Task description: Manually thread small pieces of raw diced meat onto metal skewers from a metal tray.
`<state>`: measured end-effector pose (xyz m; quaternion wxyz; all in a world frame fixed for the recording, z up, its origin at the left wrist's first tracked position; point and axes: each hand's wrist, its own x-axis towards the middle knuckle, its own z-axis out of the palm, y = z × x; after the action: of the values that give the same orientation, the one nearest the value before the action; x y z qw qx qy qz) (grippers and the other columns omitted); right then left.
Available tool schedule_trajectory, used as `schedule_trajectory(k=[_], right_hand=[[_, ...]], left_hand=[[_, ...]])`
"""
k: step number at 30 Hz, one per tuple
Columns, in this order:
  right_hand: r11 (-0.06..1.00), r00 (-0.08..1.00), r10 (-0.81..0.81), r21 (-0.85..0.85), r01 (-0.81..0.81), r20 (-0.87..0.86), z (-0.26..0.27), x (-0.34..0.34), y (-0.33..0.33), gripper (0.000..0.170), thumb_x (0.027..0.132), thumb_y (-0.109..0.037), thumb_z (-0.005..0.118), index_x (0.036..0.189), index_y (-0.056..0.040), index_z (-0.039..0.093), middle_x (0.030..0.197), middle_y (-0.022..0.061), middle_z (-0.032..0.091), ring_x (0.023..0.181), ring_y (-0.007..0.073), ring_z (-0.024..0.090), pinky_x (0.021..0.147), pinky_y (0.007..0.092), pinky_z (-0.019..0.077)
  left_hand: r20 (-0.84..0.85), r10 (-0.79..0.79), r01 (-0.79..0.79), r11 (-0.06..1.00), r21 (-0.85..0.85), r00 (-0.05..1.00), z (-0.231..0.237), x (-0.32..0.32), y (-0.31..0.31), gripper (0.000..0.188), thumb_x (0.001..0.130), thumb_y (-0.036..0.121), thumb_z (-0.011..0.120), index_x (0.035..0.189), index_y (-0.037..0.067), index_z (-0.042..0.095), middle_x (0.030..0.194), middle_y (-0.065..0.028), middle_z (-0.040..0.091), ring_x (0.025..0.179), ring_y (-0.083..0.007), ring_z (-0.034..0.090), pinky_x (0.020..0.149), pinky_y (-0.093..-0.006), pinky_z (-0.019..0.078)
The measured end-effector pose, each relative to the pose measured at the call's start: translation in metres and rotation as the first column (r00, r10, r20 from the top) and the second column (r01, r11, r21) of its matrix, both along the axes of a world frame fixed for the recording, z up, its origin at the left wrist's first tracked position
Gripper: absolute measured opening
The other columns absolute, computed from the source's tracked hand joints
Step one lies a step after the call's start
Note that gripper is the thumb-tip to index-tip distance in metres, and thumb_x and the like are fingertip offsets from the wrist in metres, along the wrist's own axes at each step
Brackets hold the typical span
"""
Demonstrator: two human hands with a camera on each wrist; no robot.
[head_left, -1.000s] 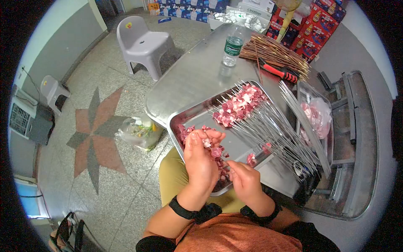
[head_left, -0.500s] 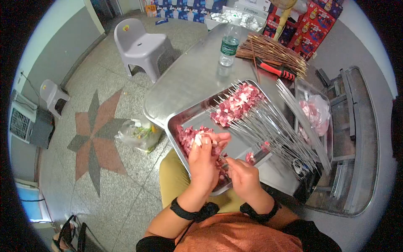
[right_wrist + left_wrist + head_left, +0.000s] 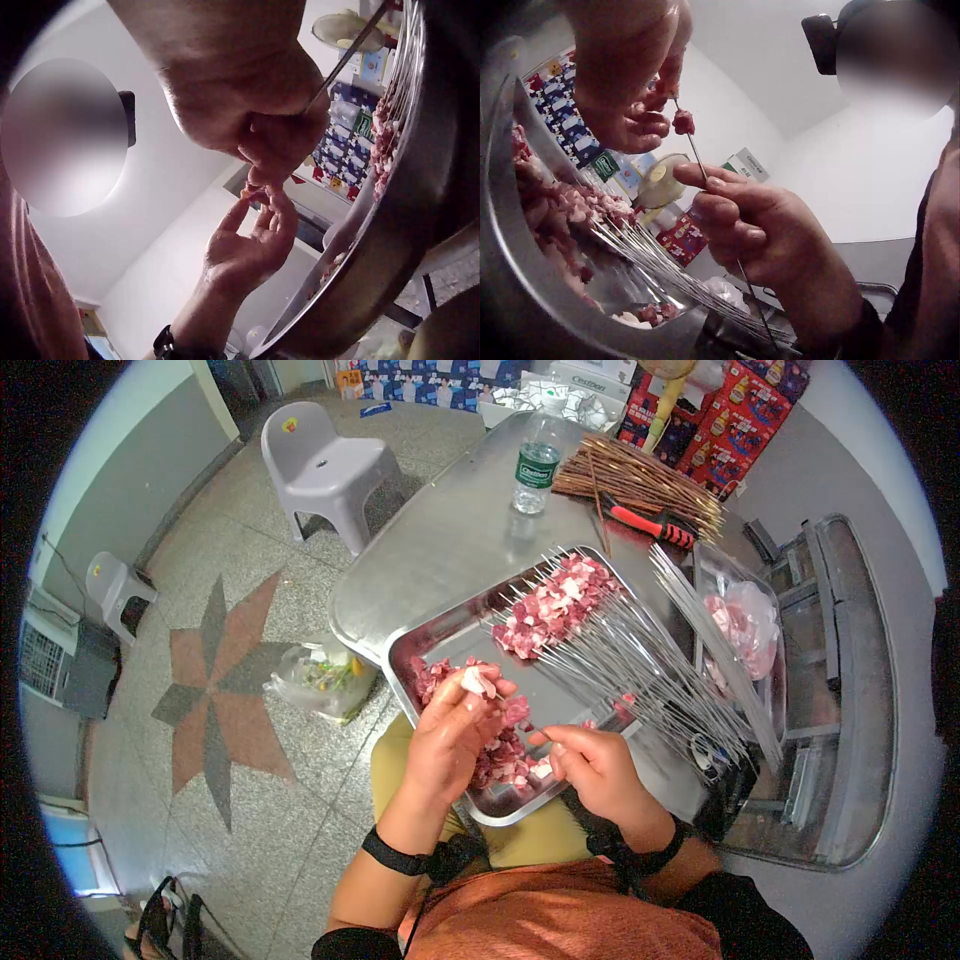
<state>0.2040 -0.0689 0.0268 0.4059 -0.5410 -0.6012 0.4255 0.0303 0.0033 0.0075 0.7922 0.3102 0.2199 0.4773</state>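
Over the near end of a metal tray (image 3: 440, 625), my left hand (image 3: 445, 745) pinches a pale, fatty piece of meat (image 3: 478, 682) between thumb and fingers. My right hand (image 3: 600, 768) grips a thin metal skewer (image 3: 697, 152), pointing it toward the left fingers. One red meat chunk (image 3: 683, 121) is threaded near its tip, which the left fingers partly cover. Loose cut meat (image 3: 500, 763) lies in the tray below the hands. Loaded skewers with meat (image 3: 560, 605) are lined up at the tray's far side, bare handle ends toward the right.
A bundle of bare metal skewers (image 3: 715, 650) lies beside a bag of meat (image 3: 742, 628) on the right. Farther back are a water bottle (image 3: 536, 472), a red-and-black handled tool (image 3: 650, 523) and brown sticks (image 3: 640, 485). A plastic bag of scraps (image 3: 325, 678) sits left of the table.
Both hands have drawn apart, the left one shifting left and the right one slightly right. The pale meat piece now shows more fully at the left fingertips. The head view has turned slightly.
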Motion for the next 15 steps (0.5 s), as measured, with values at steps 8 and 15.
schedule_trajectory(k=[8, 15], right_hand=[[0.953, 0.980, -0.021, -0.299, -0.040, -0.199, 0.004, 0.011, 0.007, 0.022, 0.085, -0.004, 0.042, 0.097, 0.0027, 0.059, 0.059, 0.0022, 0.050, 0.056, 0.0087, 0.049, 0.054, 0.0236, 0.0419], [0.997, 0.984, 0.057, -0.053, -0.049, 0.166, 0.011, 0.021, 0.006, 0.022, 0.081, -0.002, 0.044, 0.096, 0.0006, 0.059, 0.065, 0.0082, 0.055, 0.058, 0.0176, 0.055, 0.057, 0.0292, 0.0450]], left_hand=[[0.044, -0.004, 0.008, 0.994, -0.107, 0.999, -0.004, 0.003, -0.001, 0.022, 0.086, 0.005, 0.054, 0.108, 0.004, 0.052, 0.094, -0.0069, 0.060, 0.080, -0.0147, 0.058, 0.075, -0.0276, 0.0480], [-0.044, 0.193, -0.195, 0.979, -0.066, 0.980, 0.004, -0.004, -0.001, 0.018, 0.086, 0.006, 0.055, 0.103, 0.002, 0.056, 0.092, -0.0066, 0.060, 0.078, -0.0140, 0.057, 0.071, -0.0265, 0.0482]])
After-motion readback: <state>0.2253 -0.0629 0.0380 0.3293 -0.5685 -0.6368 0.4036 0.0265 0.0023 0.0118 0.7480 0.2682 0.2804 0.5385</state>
